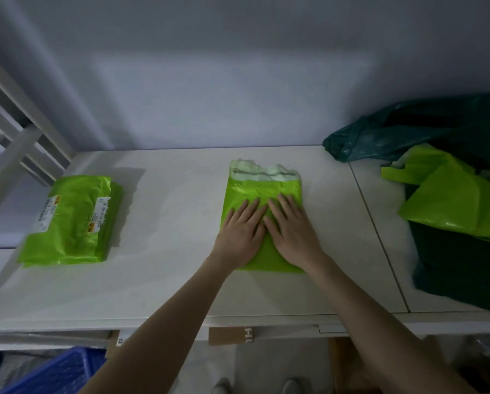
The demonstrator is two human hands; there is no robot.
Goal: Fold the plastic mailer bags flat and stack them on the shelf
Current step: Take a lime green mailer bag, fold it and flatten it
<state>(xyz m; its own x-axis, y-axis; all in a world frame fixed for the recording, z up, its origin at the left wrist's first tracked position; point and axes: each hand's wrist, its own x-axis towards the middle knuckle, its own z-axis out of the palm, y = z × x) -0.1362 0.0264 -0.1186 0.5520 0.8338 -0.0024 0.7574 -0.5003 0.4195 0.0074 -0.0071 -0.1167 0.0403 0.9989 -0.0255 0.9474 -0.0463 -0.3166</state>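
**Flattening Stage: Mailer Under Both Palms**

The left hand (239, 231) and right hand (292, 233) lie side by side, fingers straight and spread, palms pressed on the lime-green rectangular plastic mailer bag (262, 191). Neither hand grips; both bear down flat. The mailer rests on the white shelf surface (170, 223), with its torn, pale sealing flap (263, 172) just beyond the fingertips and its near edge under the wrists.

Handling assessment: the film appears thin, light, soft and slick. It is likely to trap air, spring back from a crease and slide on the smooth shelf. Keep one palm down as an anchor while the other works. For folding, take hold at a corner or along an edge outboard of the palms, not at the ragged flap, which may tear further.

Well to the left of the hands lies a stack of folded lime-green mailers (70, 220). To the right, a heap of unfolded lime and dark-green bags (451, 200) waits.
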